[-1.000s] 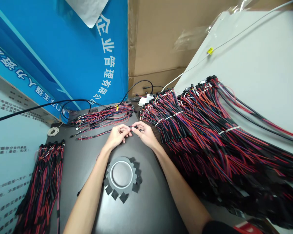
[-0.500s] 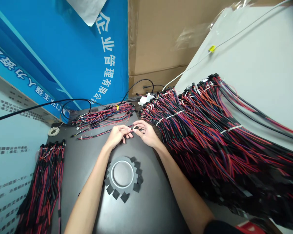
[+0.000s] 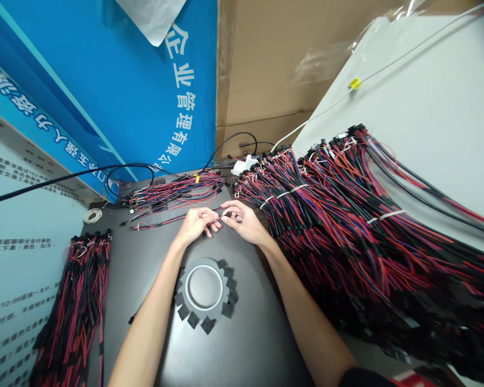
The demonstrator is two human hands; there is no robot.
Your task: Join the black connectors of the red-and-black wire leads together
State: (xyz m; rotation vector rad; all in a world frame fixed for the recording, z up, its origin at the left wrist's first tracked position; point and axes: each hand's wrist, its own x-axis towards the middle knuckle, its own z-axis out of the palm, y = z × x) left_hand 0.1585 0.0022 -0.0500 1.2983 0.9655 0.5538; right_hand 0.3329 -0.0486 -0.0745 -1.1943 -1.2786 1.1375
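Observation:
Both hands meet over the dark table, beyond a grey ring edged with black tape pieces [image 3: 204,262]. My left hand [image 3: 197,223] pinches a thin wire harness [image 3: 173,219], whose red and black wires trail left across the table. My right hand [image 3: 244,221] is closed beside it, its fingertips on a small black piece [image 3: 228,214] at the harness end. Whether that piece is a connector or tape is too small to tell. Just behind the hands lies a loose pile of red, black and blue wire harnesses [image 3: 177,188].
Large tied bundles of wire harnesses [image 3: 326,199] fill the right side. Another bundle [image 3: 80,301] hangs at the left table edge. A coil of white cord [image 3: 92,215] lies at the back left. A black cable [image 3: 56,183] crosses in front of the blue panel [image 3: 145,80].
The view has shifted slightly, so everything sits a little further right. My hands stay together at the harness; the right fingertips have moved slightly apart from the left.

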